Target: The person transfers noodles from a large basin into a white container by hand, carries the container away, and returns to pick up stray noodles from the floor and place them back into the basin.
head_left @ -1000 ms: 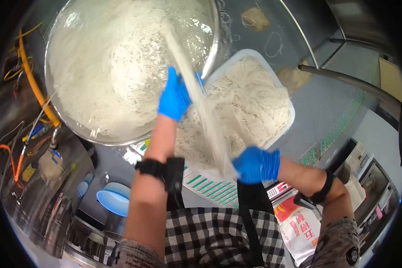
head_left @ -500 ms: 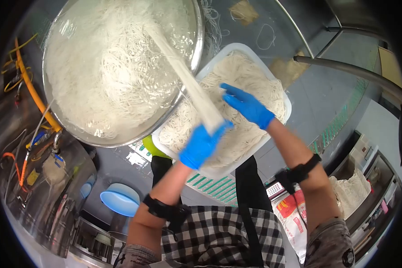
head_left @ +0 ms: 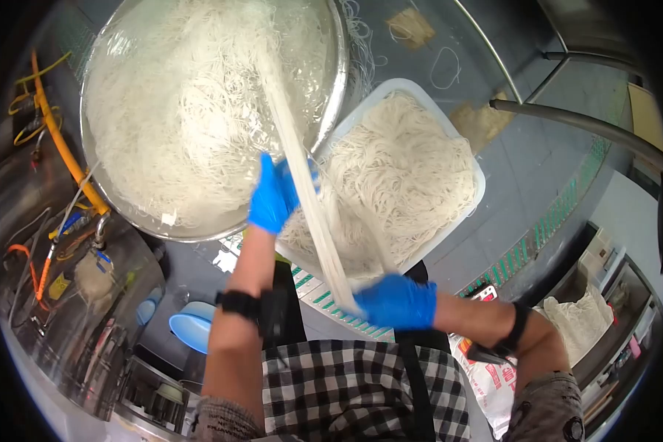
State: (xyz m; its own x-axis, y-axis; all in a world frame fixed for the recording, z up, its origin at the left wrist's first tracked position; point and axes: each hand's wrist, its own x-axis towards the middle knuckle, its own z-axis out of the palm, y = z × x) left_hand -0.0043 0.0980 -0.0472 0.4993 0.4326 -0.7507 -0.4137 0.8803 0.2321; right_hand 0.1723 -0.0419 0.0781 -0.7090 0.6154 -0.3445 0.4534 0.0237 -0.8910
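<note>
A big round metal pot holds a mass of thin white noodles in liquid. From it a long bundle of noodles stretches down toward me. My right hand, in a blue glove, is closed around the bundle's lower end, above the tub's near edge. Near the pot's rim my left hand, also blue-gloved, is beside the bundle with thumb and fingers apart; its fingertips are partly hidden behind the strands. More noodles fill a white plastic tub right of the pot.
A light blue basin stands low on the left. Orange hose and pipes run along the left side. Metal rails cross the upper right. A printed white sack leans at my right. Stray noodles lie on the floor.
The left hand has let go of the bundle's end and moved up toward the pot. My right hand has come down and taken hold of the bundle, whose end now hangs nearer me.
</note>
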